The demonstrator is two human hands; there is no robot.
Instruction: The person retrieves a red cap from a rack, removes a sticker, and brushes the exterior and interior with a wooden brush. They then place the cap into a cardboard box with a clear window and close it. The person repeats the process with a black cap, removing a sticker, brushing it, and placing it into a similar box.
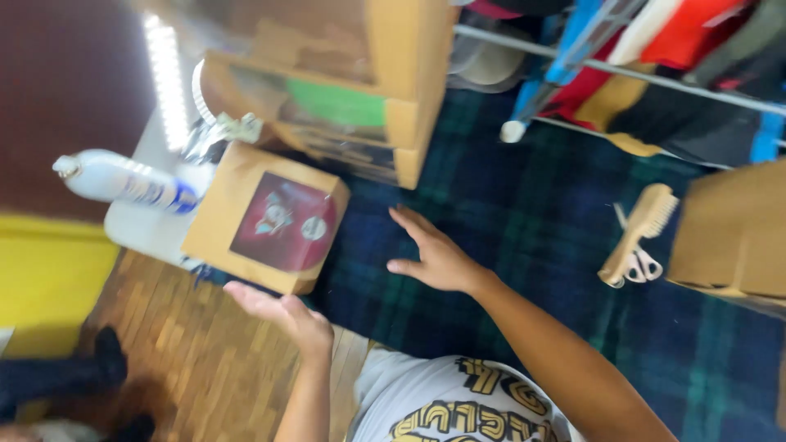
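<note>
A flat cardboard box with a dark red picture on its top lies on the edge of a dark tartan blanket. My left hand hovers just below the box's near corner, open with the palm turned up, not clearly touching it. To the right of the box, my right hand is stretched over the blanket with its fingers spread, palm down and holding nothing. Part of my white printed shirt shows at the bottom.
A white spray bottle lies left of the box on a white surface. A wooden shelf unit stands behind it. A wooden brush, scissors and another cardboard box lie at the right. Hanging clothes fill the top right.
</note>
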